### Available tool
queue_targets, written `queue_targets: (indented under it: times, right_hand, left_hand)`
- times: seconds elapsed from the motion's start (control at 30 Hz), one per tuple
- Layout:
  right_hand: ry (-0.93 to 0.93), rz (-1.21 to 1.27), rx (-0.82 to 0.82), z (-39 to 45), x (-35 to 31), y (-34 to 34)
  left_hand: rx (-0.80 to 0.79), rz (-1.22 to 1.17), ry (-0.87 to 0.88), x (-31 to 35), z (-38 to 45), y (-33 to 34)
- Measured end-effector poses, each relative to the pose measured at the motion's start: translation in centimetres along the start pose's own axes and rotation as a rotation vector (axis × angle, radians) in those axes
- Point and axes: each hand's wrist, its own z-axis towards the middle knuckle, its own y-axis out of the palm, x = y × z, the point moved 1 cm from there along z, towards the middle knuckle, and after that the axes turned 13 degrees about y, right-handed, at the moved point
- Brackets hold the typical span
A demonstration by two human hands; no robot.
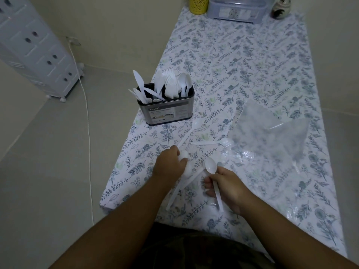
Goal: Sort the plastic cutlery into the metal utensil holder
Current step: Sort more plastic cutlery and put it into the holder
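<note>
At the far left a white plastic drawer cabinet on small wheels (33,47) is cut off by the frame edge, and a thin white cable (88,133) runs down the grey floor beside it. Next comes the metal utensil holder with a printed label (166,111), standing near the left edge of the floral blue-and-white cloth (242,65). It holds upright white plastic cutlery: knives (140,88) in its left part, forks (169,82) in the middle, spoons (184,82) at the right; the dividers inside are hidden.

The left hand (170,163) sits nearer the camera, fingers curled down around the bowl ends of white spoons (184,172); how many it grips is hard to tell, as they merge into a pale blur, with long handles slanting out toward the cloth's near edge. Beyond it a loose white spoon (189,131) lies on the cloth, bowl pointing toward the holder, and another white spoon lying flat (211,143) points right, its bowl touching the plastic bag.

The right hand (226,184) pinches a single white plastic spoon (212,177) by the handle, bowl up and facing away, handle end jutting below the palm.

To the right lies a clear, crumpled plastic bag (272,136), its outline faint against the pattern. Along the far edge a yellow cup (199,4), a translucent box (238,9) and a dark patterned jar (281,8) are all cropped.
</note>
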Motion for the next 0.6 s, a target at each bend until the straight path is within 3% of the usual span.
queue_targets:
  times: [0.17, 0.4, 0.53, 0.6]
  right_hand:
    - [-0.003, 0.098, -0.027, 0.2, -0.2, 0.1]
    - [0.001, 0.081, -0.035, 0.2, 0.0, 0.5]
    - [-0.003, 0.096, -0.004, 0.2, 0.0, 0.2]
    - [-0.009, 0.133, 0.010, 0.3, 0.0, 0.1]
  left_hand:
    - [0.078, 0.025, 0.066, 0.0, 0.0, -1.1]
    - [0.036, -0.026, -0.046, -0.5, 0.1, 0.7]
    - [-0.040, 0.146, 0.023, -0.3, 0.9, 0.3]
    - [0.002, 0.105, 0.044, 0.2, 0.5, -0.4]
